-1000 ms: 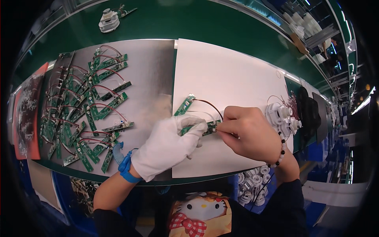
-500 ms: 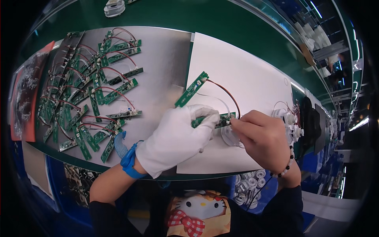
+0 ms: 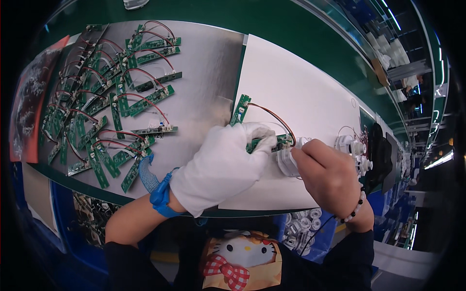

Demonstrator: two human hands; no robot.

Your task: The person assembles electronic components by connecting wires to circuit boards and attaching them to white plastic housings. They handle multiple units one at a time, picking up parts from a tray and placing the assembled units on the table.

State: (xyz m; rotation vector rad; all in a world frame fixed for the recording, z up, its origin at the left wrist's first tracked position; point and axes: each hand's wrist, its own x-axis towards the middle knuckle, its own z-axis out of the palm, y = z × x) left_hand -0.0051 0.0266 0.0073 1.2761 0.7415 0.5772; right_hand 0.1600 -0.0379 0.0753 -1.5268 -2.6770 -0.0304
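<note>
My left hand (image 3: pixel 221 162), in a white glove with a blue wrist strap, pinches a narrow green circuit board (image 3: pixel 282 141). Red and dark wires (image 3: pixel 275 116) arc from its right end to a second green board (image 3: pixel 240 111), which sticks up behind the glove. My bare right hand (image 3: pixel 330 177) is closed just right of the held board's end. Whatever its fingertips hold is hidden. Under those fingertips sits a round white plastic part (image 3: pixel 287 164), partly covered by the hand. White paper (image 3: pixel 291 82) lies beneath both hands.
Many wired green boards (image 3: pixel 121 92) lie piled on a grey mat (image 3: pixel 204 53) at left, beside an orange-edged bag (image 3: pixel 34 106). More white round parts (image 3: pixel 357 150) with wires stand at right, by a black object (image 3: pixel 380 155). Below the table edge, a blue bin (image 3: pixel 330 233) holds white parts.
The view has shifted slightly. The second board now stands steeper and lower behind the glove. My right fingertips have drawn a little right, off the held board's end, and more of the white part shows.
</note>
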